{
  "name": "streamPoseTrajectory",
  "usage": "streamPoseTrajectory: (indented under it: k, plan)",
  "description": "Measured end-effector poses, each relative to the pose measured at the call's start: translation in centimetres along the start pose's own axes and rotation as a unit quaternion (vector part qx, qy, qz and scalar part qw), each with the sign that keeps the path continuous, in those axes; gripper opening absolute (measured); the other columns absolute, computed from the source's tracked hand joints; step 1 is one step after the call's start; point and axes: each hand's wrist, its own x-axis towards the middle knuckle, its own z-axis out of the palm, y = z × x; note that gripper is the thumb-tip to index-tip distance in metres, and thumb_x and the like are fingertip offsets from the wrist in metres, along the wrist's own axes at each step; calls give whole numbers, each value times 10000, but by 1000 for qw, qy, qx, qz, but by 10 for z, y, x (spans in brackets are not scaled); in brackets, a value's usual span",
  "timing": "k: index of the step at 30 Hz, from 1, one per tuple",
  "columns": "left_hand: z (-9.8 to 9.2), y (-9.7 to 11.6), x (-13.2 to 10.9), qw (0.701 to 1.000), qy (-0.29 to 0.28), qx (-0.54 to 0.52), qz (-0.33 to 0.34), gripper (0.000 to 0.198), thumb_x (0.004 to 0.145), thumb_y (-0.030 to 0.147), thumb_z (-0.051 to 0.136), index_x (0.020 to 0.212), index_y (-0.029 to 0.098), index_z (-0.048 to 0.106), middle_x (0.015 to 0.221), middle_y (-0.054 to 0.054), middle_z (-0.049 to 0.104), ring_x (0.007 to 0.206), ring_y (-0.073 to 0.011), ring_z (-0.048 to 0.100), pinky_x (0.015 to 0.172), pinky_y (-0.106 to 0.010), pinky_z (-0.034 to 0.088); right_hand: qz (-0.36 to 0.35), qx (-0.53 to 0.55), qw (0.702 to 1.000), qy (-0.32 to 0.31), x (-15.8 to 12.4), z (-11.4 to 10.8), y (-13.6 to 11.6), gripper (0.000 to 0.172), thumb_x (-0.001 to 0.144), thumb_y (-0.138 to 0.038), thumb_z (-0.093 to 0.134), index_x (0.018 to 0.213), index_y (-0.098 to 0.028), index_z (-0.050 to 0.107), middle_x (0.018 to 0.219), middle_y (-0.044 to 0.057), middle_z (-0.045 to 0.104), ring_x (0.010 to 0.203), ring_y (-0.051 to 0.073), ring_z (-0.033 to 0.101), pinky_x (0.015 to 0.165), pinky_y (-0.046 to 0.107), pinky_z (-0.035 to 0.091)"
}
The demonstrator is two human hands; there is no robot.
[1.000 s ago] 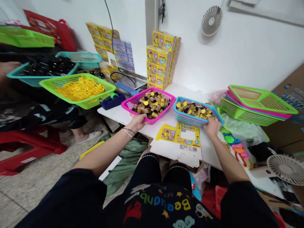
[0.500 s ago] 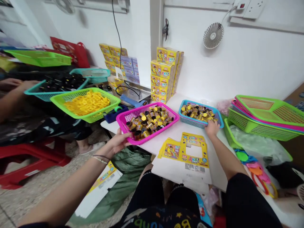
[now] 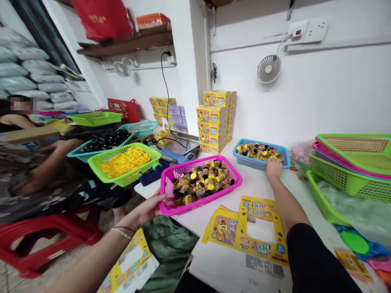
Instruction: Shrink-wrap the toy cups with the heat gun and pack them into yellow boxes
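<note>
Left of the pink basket (image 3: 198,203) of small jars (image 3: 203,181) on the tabletop (image 3: 255,185), the left hand (image 3: 152,207) grips its end, while beyond its right end the right hand's (image 3: 273,169) fingers clasp the blue basket's (image 3: 250,162) rim.

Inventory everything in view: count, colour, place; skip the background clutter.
Pink basket: one, pink, centre.
Blue basket: one, blue, right of centre.
Small cylinders: uncountable, yellow and black, in both.
Flat cartons: count unclear, yellow and white, front and lower left.
Boxes: many, yellow and purple, by the wall.
Green baskets: two, green, left; nearer holds yellow pieces.
Teal baskets: two, teal, left; nearer holds black pieces.
Tape dispenser: one, dark blue, beside the pink basket.
Stacked baskets: several, green and pink, right.
Table: one, white, centre.
Fans: two, white, wall.
Red bags: two, red, upper left.
Stool: one, red, lower left.
Co-workers: two, left.
Left hand: one, at pink basket's end.
Right hand: one, at blue basket's near rim.
</note>
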Motion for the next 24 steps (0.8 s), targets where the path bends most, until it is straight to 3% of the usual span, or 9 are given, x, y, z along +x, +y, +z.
streamPoseTrajectory:
  k: [4, 8, 12, 14, 16, 19, 21, 24]
  plan:
    - [-4, -4, 15, 1000, 0, 11, -10, 927, 534, 35, 784, 1381, 317, 536, 580, 60, 614, 397, -167, 592, 404, -245, 532, 11, 31, 999, 7, 25, 17, -9, 354, 905, -144, 549, 1226, -87, 685, 1290, 283, 645, 1249, 350, 506, 985, 484, 370]
    - [4, -2, 29, 999, -17, 44, 6, 880, 568, 97, 798, 1378, 268, 502, 621, 51, 639, 453, -170, 631, 465, -249, 562, 32, 90, 995, -10, 47, 23, -9, 458, 868, -135, 506, 1301, -75, 643, 1396, 303, 576, 1339, 372, 468, 1088, 542, 339]
    - [25, 2, 43, 993, -48, 109, 5, 713, 684, 140, 718, 1349, 222, 473, 606, 85, 599, 435, -108, 585, 493, -189, 546, 63, 166, 984, -30, 41, 23, 8, 701, 781, -196, 539, 1464, -48, 486, 1589, 294, 397, 1541, 422, 268, 1233, 618, 194]
    - [38, 5, 55, 990, -63, 126, -5, 645, 699, 123, 672, 1311, 211, 484, 612, 79, 606, 433, -103, 580, 495, -185, 546, 86, 197, 976, -27, 21, 23, 26, 814, 782, -282, 524, 1539, -33, 356, 1661, 299, 258, 1589, 469, 126, 1238, 702, 128]
    - [52, 9, 71, 987, -81, 139, -18, 571, 691, 100, 635, 1241, 195, 513, 623, 57, 628, 439, -110, 587, 494, -195, 552, 83, 227, 970, -36, -11, 22, 50, 860, 762, -372, 527, 1532, -43, 336, 1660, 302, 246, 1588, 490, 128, 1242, 719, 140]
    - [84, 18, 97, 977, -130, 166, -39, 460, 674, 77, 597, 1123, 168, 550, 625, 21, 653, 461, -125, 608, 516, -220, 574, 58, 266, 960, -69, -74, 13, 91, 879, 746, -511, 532, 1492, -85, 348, 1557, 295, 418, 1508, 420, 380, 1228, 604, 340]
    - [115, 24, 112, 966, -175, 184, -47, 431, 666, 67, 590, 1086, 160, 566, 643, -2, 677, 493, -138, 636, 542, -237, 588, 38, 319, 941, -104, -120, -1, 110, 870, 785, -650, 504, 1482, -156, 342, 1490, 258, 513, 1424, 359, 508, 1168, 542, 449]
    - [173, 28, 127, 947, -250, 197, -37, 402, 693, 80, 622, 1087, 155, 602, 699, -34, 717, 560, -168, 678, 577, -269, 599, 24, 479, 864, -155, -173, -29, 114, 845, 788, -812, 559, 1424, -284, 386, 1407, 189, 618, 1337, 308, 594, 1126, 546, 487]
